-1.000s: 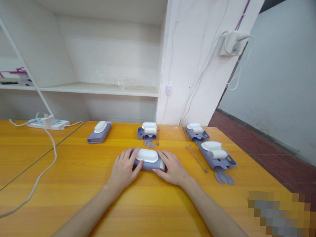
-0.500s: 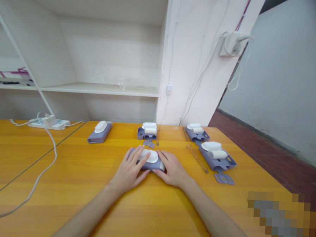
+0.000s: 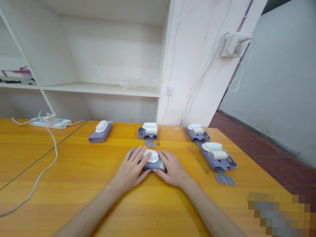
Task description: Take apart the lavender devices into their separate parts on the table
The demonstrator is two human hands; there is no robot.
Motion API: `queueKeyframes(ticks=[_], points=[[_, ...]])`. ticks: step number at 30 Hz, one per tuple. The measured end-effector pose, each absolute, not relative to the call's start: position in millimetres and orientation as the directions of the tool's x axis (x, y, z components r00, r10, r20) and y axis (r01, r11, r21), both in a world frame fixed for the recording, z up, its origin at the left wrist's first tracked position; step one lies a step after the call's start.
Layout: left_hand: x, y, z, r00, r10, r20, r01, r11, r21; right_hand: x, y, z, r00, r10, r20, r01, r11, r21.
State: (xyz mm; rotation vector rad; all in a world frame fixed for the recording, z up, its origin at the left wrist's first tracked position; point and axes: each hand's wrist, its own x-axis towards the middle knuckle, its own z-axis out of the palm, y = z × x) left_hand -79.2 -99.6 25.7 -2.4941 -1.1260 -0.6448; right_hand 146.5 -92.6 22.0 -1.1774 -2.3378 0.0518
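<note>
- Two bare hands meet over one purple-grey case (image 3: pixel 158 166) lying flat at the middle of the wooden tabletop (image 3: pixel 153 210), one white brush (image 3: pixel 153 156) on its upper face.
- The left hand (image 3: pixel 130 168) drapes slightly spread fingers across brush and case, thumb at the near edge; the right hand (image 3: pixel 172 168) curves its fingers around the opposite end, thumb in front. Both have hold of the case; how firmly, I cannot tell from here.
- Four more cases surround them: a rear-left case (image 3: pixel 101 136), a centre case (image 3: pixel 150 136), a rear-right case (image 3: pixel 199 136) and a front-right case (image 3: pixel 205 157), each bearing a white oval piece.
- Three white rollers (image 3: pixel 218 155) and three thin wire coils (image 3: pixel 198 159) are counted, one of each with the centre case and each right-hand case.
- The left hand hides much of the brush and the case's left end; both forearms are cut off below, and a pixelated patch (image 3: pixel 277 220) masks the lower right corner.
- The cases look like moulded plastic, rounded and matte; flat looped pieces (image 3: pixel 225 179) fan out before the front-right case.
- A white power strip (image 3: pixel 58 124) sits at rear left; crumpled clear film (image 3: pixel 121 84) on the shelf is hard to make out.
</note>
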Motion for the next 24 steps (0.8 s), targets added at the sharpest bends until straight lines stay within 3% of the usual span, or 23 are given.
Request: queueKeyframes(ticks=[18,24], points=[[-79.2,-98.8,21.7,0.508,0.595,0.623,0.806,-0.583,-0.101,145.2,-92.2,22.1,-0.485,0.765,0.423,0.749,0.613,-0.252],[-81.5,-97.5,19.1,0.422,0.651,0.631,0.863,-0.502,-0.059,145.6,-92.2,21.9,-0.484,0.769,0.419,0.752,0.61,-0.25]])
